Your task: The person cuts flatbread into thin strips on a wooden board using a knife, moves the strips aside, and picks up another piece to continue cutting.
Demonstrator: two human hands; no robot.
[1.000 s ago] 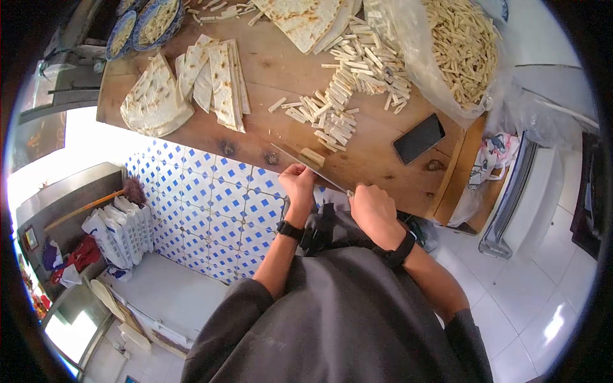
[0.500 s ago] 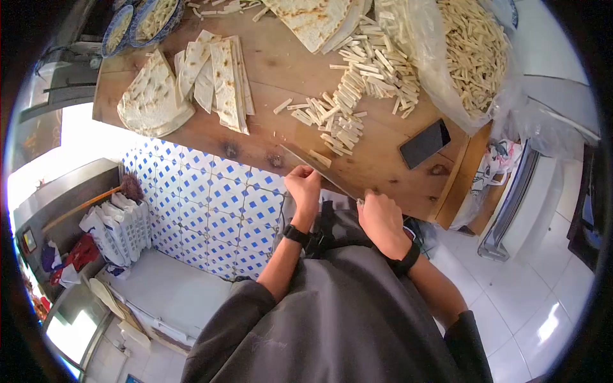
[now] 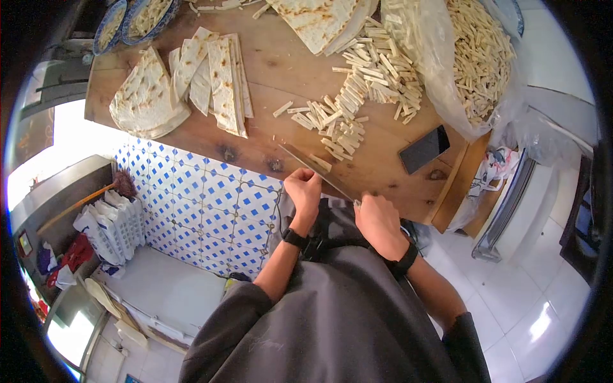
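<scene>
My right hand [image 3: 379, 225] is wrapped round the handle of a knife [image 3: 332, 184] at the front edge of the wooden table [image 3: 281, 83]. Its blade points up and left across the wood. Against the near side of the blade, my left hand [image 3: 303, 191] is curled with the fingertips drawn together; whatever they hold is hidden. A short piece of flatbread [image 3: 320, 163] lies just beyond the blade. Farther off are many cut flatbread strips [image 3: 345, 131]. To the left rest wide flatbread slices [image 3: 225, 86] beside a folded flatbread [image 3: 147, 102].
A phone [image 3: 424, 149] lies on the right of the table, near a clear plastic bag [image 3: 437, 76] full of cut strips. More flatbread [image 3: 316, 22] is at the back. Blue-patterned bowls [image 3: 121, 48] stand at the far left corner. A tiled wall [image 3: 198, 198] is below the table's left edge.
The view has shifted slightly. Both hands and the knife stay in nearly the same place at the table edge, and the small piece by the blade lies almost as before.
</scene>
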